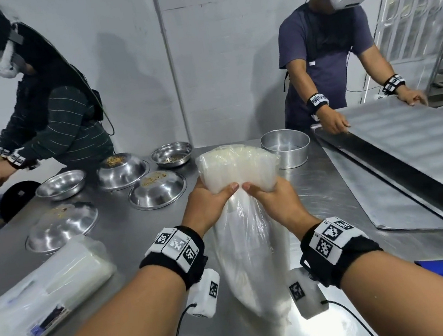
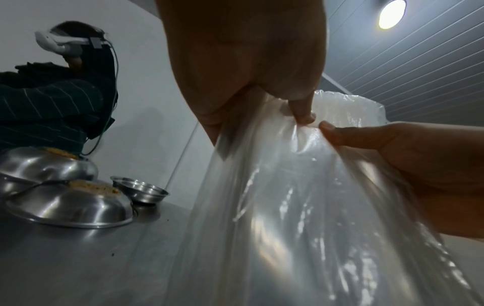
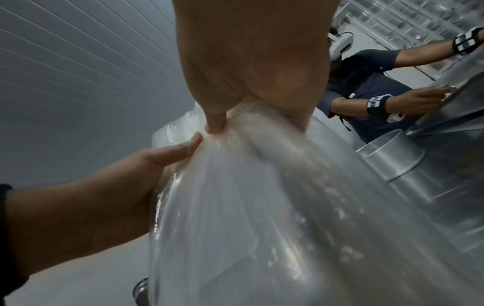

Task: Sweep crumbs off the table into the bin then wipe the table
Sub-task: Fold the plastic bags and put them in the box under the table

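Note:
A clear plastic bag (image 1: 253, 255) hangs over the steel table (image 1: 147, 253), with a whitish folded wad of plastic at its top. My left hand (image 1: 211, 201) and my right hand (image 1: 269, 195) both grip the bag's upper part, thumbs nearly touching. The left wrist view shows my left hand (image 2: 264, 97) pinching the bag (image 2: 301, 207), the right thumb beside it. From the right wrist, my right hand (image 3: 235, 107) clutches the bag (image 3: 275, 207). Overturned steel bowls (image 1: 156, 189) carry brown crumbs (image 1: 153, 178) on their bottoms.
More steel bowls (image 1: 60, 185) and a round tin (image 1: 286, 148) stand at the back. A wrapped plastic roll (image 1: 41, 298) lies front left. One person (image 1: 51, 112) holds a plate at left; another person (image 1: 334, 47) handles a large metal tray (image 1: 419, 149) at right.

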Demonstrator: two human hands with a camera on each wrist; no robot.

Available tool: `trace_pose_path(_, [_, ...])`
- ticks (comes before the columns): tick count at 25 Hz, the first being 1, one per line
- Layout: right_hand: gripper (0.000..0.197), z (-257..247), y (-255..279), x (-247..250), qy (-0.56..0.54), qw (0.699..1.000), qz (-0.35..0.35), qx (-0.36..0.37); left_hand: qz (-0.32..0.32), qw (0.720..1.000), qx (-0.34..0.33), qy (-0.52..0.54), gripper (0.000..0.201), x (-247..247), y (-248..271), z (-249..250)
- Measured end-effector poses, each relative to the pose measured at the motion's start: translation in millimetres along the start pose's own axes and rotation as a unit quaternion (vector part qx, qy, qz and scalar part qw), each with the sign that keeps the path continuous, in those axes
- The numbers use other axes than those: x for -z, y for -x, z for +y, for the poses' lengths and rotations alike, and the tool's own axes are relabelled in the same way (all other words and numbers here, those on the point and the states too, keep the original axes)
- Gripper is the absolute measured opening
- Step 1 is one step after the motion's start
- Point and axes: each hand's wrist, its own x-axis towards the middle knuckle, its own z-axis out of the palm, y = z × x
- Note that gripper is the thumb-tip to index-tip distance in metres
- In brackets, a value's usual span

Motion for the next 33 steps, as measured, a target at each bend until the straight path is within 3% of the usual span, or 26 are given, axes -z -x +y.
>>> trace_pose_path(5, [0.051, -32, 28, -22, 0.011, 0.999, -0.034, 0.016, 0.019, 1.0, -0.002, 0.004, 0.059, 40, 38, 18])
trace_pose_path(11, [0.03, -70, 70, -51, 0.018, 0.99, -0.124, 0.069, 0.134, 0.991, 0.009, -0.025, 0.055, 85, 113, 34])
trace_pose_path(14, [0.037, -83, 100, -74, -0.011, 0.98, -0.183, 0.077, 0.186, 0.981, 0.026, -0.052, 0.045, 108, 163, 39])
trace_pose_path(19, [0.031, -112, 173, -129, -0.063, 0.951, -0.293, 0.073, 0.283, 0.955, 0.072, -0.058, 0.061, 165, 261, 37])
trace_pose_path(23, [0.048, -145, 230, -178, -0.082, 0.927, -0.359, 0.068, 0.336, 0.935, 0.074, -0.081, 0.062, 215, 333, 47])
trace_pose_path(27, [0.043, -173, 299, -225, -0.086, 0.899, -0.425, 0.068, 0.393, 0.904, 0.101, -0.137, 0.079, 266, 410, 42])
trace_pose_path(31, [0.039, -185, 365, -270, -0.079, 0.883, -0.458, 0.062, 0.41, 0.899, 0.095, -0.122, 0.06, 303, 481, 34])
trace_pose_path(33, [0.045, -189, 402, -294, -0.073, 0.877, -0.471, 0.058, 0.42, 0.893, 0.107, -0.12, 0.063, 326, 517, 24])
